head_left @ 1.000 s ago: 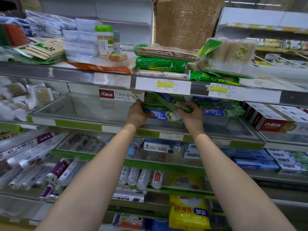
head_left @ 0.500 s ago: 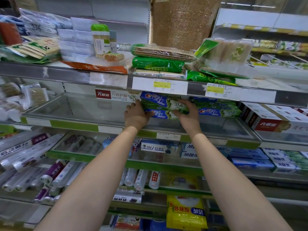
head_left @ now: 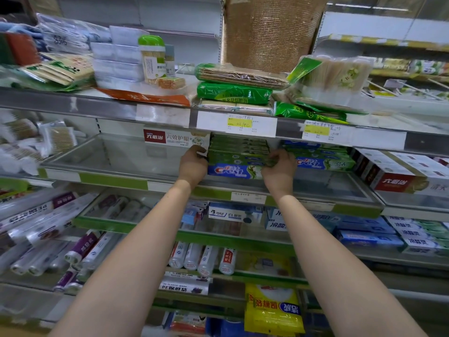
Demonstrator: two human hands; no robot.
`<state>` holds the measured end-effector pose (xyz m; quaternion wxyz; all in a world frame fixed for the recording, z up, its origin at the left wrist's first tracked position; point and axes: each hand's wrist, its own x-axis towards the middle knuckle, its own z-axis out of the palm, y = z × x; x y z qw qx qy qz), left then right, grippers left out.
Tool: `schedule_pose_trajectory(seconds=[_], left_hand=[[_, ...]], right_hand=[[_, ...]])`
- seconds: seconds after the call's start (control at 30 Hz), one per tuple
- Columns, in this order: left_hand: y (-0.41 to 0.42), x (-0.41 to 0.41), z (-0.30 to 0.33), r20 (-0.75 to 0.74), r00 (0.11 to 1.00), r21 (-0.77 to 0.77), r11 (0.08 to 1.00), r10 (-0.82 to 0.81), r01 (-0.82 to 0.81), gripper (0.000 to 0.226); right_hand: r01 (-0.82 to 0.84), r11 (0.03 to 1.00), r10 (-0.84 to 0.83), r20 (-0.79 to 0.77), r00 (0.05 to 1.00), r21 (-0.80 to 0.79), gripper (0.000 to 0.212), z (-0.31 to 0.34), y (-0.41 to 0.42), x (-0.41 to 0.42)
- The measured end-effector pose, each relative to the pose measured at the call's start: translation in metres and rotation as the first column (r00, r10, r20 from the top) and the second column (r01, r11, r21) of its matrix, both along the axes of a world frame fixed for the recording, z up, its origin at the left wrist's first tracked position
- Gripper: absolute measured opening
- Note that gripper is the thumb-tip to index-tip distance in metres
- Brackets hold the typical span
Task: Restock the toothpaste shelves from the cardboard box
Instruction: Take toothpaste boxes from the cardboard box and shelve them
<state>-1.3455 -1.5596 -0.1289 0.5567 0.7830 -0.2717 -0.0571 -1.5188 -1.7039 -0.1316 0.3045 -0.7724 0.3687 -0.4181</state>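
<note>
Head view. Against the frame half a second earlier, I see the top box of the green-and-blue toothpaste stack [head_left: 237, 154], which then lay with its blue face tilted up toward me, now lying flat and squared on the pile; both hands have shifted from the top of the pile to its two ends.

The stack sits on the glass-fronted toothpaste shelf [head_left: 116, 177], directly under the yellow price tag [head_left: 239, 122]. Each box lies on its side with its long axis running left to right, parallel to the shelf's front edge; the lowest box shows its blue printed face forward.

My left hand [head_left: 193, 165] presses against the stack's left end, its fingers reaching up beside the pile and touching a white-and-red carton [head_left: 175, 138] that stands just to the left. My right hand [head_left: 279, 169] holds the stack's right end, fingers curled onto the boxes' front corner.

A second stack of like boxes [head_left: 320, 156] lies just right of the right hand, pointing the same way.
</note>
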Motion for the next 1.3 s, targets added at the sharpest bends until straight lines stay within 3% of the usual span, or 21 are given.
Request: schedule_pose_trajectory(seconds=[0.07,0.13,0.27,0.33,0.5,0.83,1.0,1.2,1.3], left_hand=[[0.001,-0.001,-0.002,-0.087,0.996,-0.144,0.989,0.0,-0.012,0.023],[0.002,-0.008,-0.002,-0.114,0.993,-0.195,0.981,-0.039,0.016,0.023],[-0.002,-0.012,-0.008,0.213,0.976,0.098,0.995,-0.034,0.013,0.029],[-0.004,-0.012,-0.011,0.316,0.949,0.15,0.988,-0.025,-0.024,0.03],[-0.003,-0.016,-0.012,0.385,0.923,0.172,0.982,0.011,-0.083,0.032],[-0.023,-0.047,-0.01,0.453,0.891,0.308,0.936,0.012,-0.169,0.037],[-0.055,-0.078,-0.013,0.43,0.899,0.336,0.939,-0.077,-0.08,0.047],[-0.108,-0.117,-0.001,0.338,0.882,0.442,0.882,-0.329,0.16,0.047],[-0.129,-0.13,0.008,0.317,0.864,0.464,0.859,-0.391,0.218,0.045]], right_hand=[[0.01,1.0,-0.01,-0.012,1.0,0.002,0.037,0.0,0.002,0.0],[0.034,0.999,-0.033,-0.014,0.999,0.017,0.044,0.002,0.004,0.0],[0.029,0.997,-0.027,-0.025,0.999,0.076,0.048,0.004,0.008,0.0],[0.025,0.997,-0.021,-0.05,0.999,0.075,0.047,0.006,0.009,-0.001],[0.004,0.98,0.004,-0.041,0.999,0.197,0.058,0.009,0.007,0.001],[0.097,0.955,-0.035,-0.216,0.976,0.279,0.075,0.017,-0.007,-0.004],[0.269,0.946,-0.189,-0.365,0.912,0.183,0.07,0.017,-0.04,-0.036],[0.414,0.906,-0.309,-0.527,0.792,0.091,0.078,0.014,-0.095,-0.094],[0.482,0.875,-0.382,-0.551,0.742,0.042,0.062,0.012,-0.109,-0.108]])
